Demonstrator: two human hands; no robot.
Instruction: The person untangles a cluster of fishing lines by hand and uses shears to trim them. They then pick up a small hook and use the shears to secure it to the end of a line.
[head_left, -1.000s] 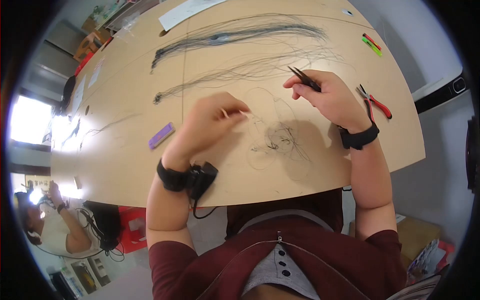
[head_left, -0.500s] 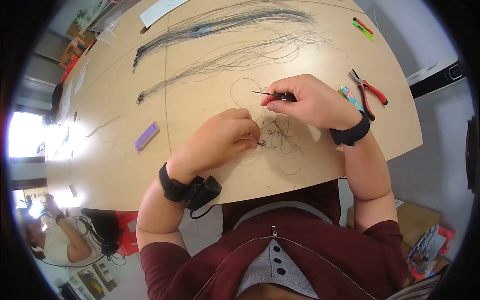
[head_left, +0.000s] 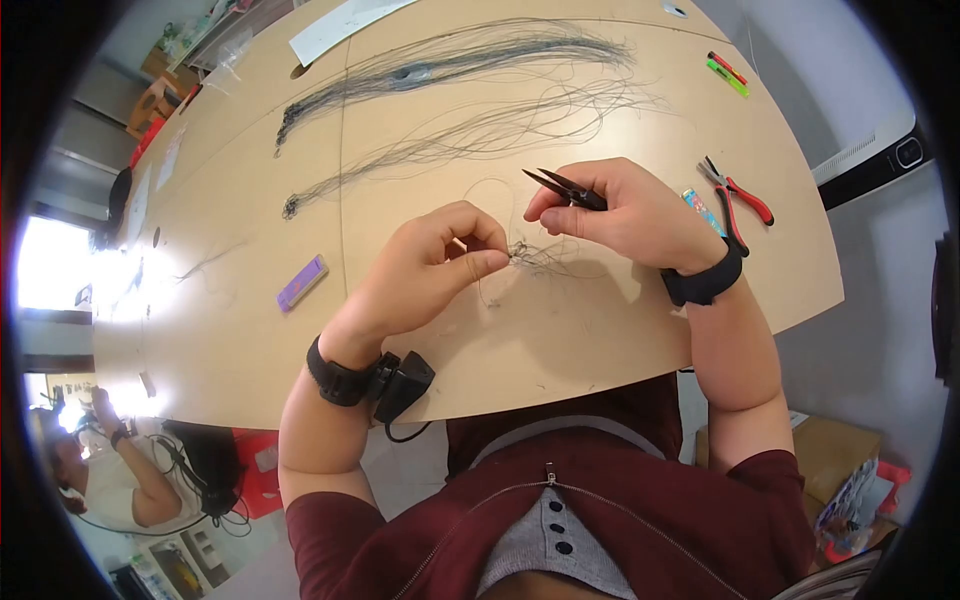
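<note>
Head view shows the left hand (head_left: 425, 268) closed in a pinch, thumb and forefinger gripping a tangle of fine wire (head_left: 528, 254) raised just above the table (head_left: 600, 330), near the middle of its near edge; the right hand (head_left: 632, 215) sits just beside it, fingers closed around black snips (head_left: 562, 186) whose tips point away to the left; red-handled pliers (head_left: 742, 196) lie near the right edge; a purple block (head_left: 302, 282) lies towards the left; long wire bundles (head_left: 450, 65) stretch along the far side.
</note>
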